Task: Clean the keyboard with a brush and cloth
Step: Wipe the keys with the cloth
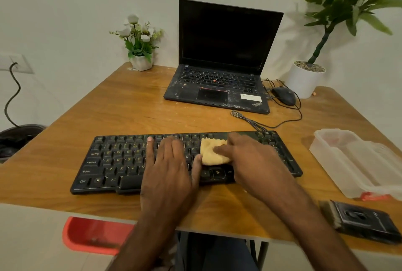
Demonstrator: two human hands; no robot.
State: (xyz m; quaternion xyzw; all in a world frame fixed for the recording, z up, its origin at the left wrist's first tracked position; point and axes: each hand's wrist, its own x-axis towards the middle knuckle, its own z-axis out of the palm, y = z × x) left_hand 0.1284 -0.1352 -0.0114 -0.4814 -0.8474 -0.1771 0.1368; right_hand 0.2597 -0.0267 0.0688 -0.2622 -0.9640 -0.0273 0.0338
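Behind the keyboard (113,162), the laptop (217,88) reads ThinkPad.

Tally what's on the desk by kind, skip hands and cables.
Computer gear: 3 (keyboard, laptop, mouse)
Cleaning tools: 2 (cloth, brush)
Potted plants: 2 (small flower pot, large white pot)
Plastic container: 1
Total: 8
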